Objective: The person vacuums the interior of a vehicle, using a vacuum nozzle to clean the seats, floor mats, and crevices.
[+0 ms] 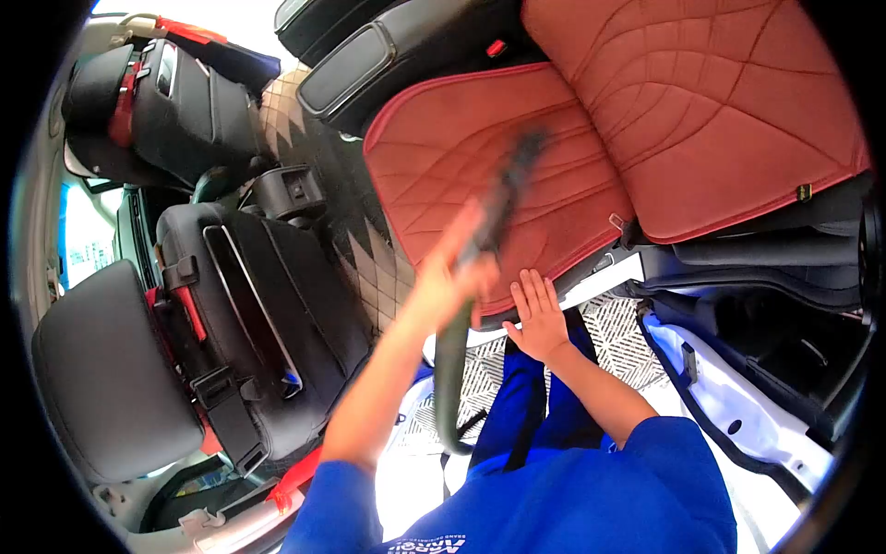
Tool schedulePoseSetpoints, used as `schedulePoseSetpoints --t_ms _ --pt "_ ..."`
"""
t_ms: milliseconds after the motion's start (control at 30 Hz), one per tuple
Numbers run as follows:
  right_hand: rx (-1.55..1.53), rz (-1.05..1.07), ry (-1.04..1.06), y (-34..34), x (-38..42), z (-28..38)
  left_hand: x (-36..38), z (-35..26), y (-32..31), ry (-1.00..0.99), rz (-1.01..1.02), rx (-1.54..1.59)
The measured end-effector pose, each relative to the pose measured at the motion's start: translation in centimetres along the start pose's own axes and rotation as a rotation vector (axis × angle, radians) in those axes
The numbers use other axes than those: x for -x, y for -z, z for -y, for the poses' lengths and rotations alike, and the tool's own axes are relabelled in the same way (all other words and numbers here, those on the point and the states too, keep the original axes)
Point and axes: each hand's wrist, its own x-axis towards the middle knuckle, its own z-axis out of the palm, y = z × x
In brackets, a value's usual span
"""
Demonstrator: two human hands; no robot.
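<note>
Blue shirt [591,499] sits below the left hand [460,268], fingers clamped on a blurred nozzle [501,208] over the red cushion [443,138]. Its hose [451,369] could snag at the door-side edge, jerking it towards the right hand's [543,325] slightly parted fingers.

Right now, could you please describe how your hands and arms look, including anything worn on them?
The left hand and right hand wear no gloves, though the left is blurred. Short blue sleeves cover the upper arms, and neither wrist shows a watch.
</note>
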Motion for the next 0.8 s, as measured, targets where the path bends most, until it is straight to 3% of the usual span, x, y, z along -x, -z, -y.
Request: schedulePoseSetpoints --t_ms 33,133,167,200,233,267,300,367,433,500,567,633,667,700,767,800 --pt "0.004 -0.001 -0.015 -0.1 0.0 -0.1 -2.6 -0.7 -0.6 -0.025 -0.159 0.044" --pt "-0.025 -0.028 -0.001 -0.4 0.1 -0.1 -3.9 5.8 -4.3 -0.016 -0.153 -0.311" --pt "-0.025 -0.028 0.001 -0.1 0.0 -0.1 -2.8 10.5 -4.0 -0.229 -0.093 -0.630" --pt "0.016 0.114 -0.035 0.4 -0.1 0.0 1.0 9.0 -4.3 0.113 0.120 -0.484" --pt "0.055 0.256 -0.072 0.7 -0.1 0.1 2.9 11.1 -3.3 -0.315 0.206 -0.536" --pt "-0.018 0.027 0.015 -1.3 0.3 -0.6 5.0 9.4 -2.3 -0.061 0.408 -0.346" --pt "-0.027 0.128 -0.017 -1.0 0.3 -0.4 6.3 6.1 -2.2 0.199 0.390 -0.141" --pt "0.008 -0.002 -0.001 -0.1 0.0 -0.1 3.0 2.3 0.0 0.169 0.273 -0.122" --pt "0.012 0.003 0.001 -0.6 0.0 -0.5 -2.7 -0.5 0.0 0.022 0.032 -0.001" --pt "-0.039 -0.059 0.036 -1.4 0.3 -0.7 -8.6 -1.0 -2.3 -0.069 -0.158 -0.170" --pt "-0.011 -0.071 0.035 -1.1 0.1 -0.6 -9.8 4.0 -6.2 -0.046 -0.066 -0.316" --pt "0.029 0.081 -0.011 -0.7 0.3 -0.4 -6.6 8.9 -7.9 -0.194 0.092 -0.585" --pt "0.090 0.240 0.012 -1.5 0.4 -0.8 -4.2 10.6 -7.6 -0.284 0.218 -0.535" --pt "-0.121 0.162 -0.005 -2.0 0.4 -1.1 -2.5 11.6 -6.9 -0.373 0.345 -0.484" --pt "-0.266 0.425 -0.069 -0.9 -0.1 -1.2 -2.2 11.2 -4.3 -0.484 0.343 -0.500" --pt "0.051 0.065 0.020 -1.5 0.4 -0.8 -2.3 10.9 -2.9 -0.588 0.341 -0.510"
